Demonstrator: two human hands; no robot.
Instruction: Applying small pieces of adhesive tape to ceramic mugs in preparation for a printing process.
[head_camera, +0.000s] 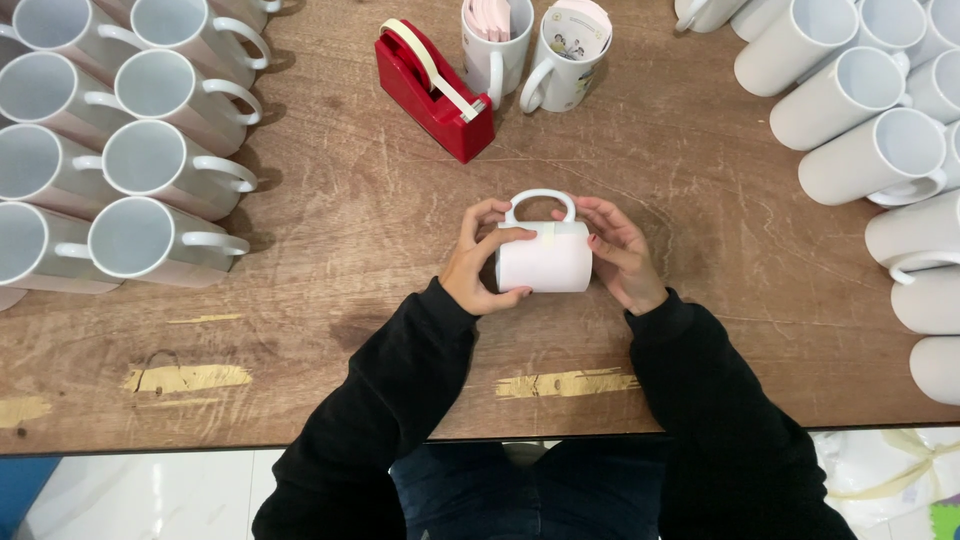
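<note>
Black sleeves of mine come up from the bottom edge, and both hands meet at the middle of the wooden counter (350, 200), around a white mug (545, 262) wrapped in a sheet of pale paper. My left hand (482, 260) cups the mug's left end, thumb pressed on top of the wrap and fingers (505, 295) curled under its near side. My right hand (618, 255) braces the right end, its fingers flat against the paper. So both sets of fingers are closed on the mug, holding it from either side, I judge to keep the paper tight against the curved wall while a short strip of tape sits across the seam near the handle.

As far as I can tell the mug lies on its side, long axis running left to right across my view, with the handle (540, 200) looping away from me toward the far side of the counter.

Beyond it a red tape dispenser (432, 90) stands within easy reach, and beside it two upright mugs holding paper sheets (530, 45). Rows of plain white mugs lie at my left (140, 160), and another pile at my right (860, 110).
</note>
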